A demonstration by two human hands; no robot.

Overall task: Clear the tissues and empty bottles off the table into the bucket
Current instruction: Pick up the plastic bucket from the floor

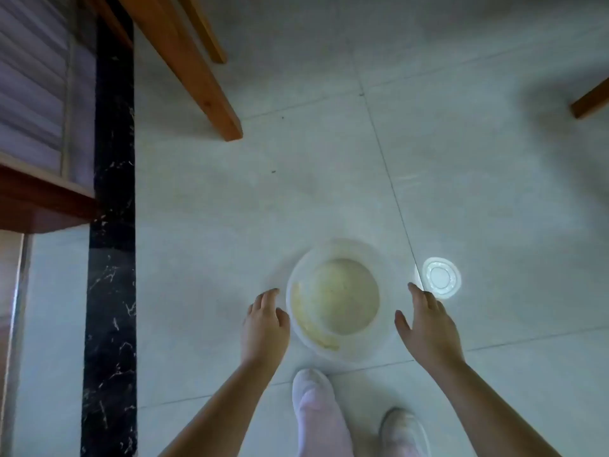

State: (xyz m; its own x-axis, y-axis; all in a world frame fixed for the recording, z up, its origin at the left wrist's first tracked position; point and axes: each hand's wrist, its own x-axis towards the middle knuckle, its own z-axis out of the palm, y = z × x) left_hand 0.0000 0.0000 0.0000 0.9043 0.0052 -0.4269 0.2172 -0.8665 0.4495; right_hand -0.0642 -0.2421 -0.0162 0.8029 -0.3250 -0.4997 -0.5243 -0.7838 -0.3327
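A translucent white bucket [342, 255] stands on the pale tiled floor below me, seen from straight above, with a yellowish bottom inside. My left hand [265, 324] hovers just beside its left rim, fingers apart and holding nothing. To the right of the rim my right hand [428, 328] is spread open, also holding nothing. A small round white lid [441, 277] lies flat on the floor to the bucket's right, just beyond my right fingertips. No tissues or bottles are in view.
Wooden table legs [197, 70] slant in from the top left, and another wooden leg end [590, 102] shows at the right edge. A black marble strip [112, 258] runs down the floor on the left. My feet in pale shoes [313, 400] stand just behind the bucket.
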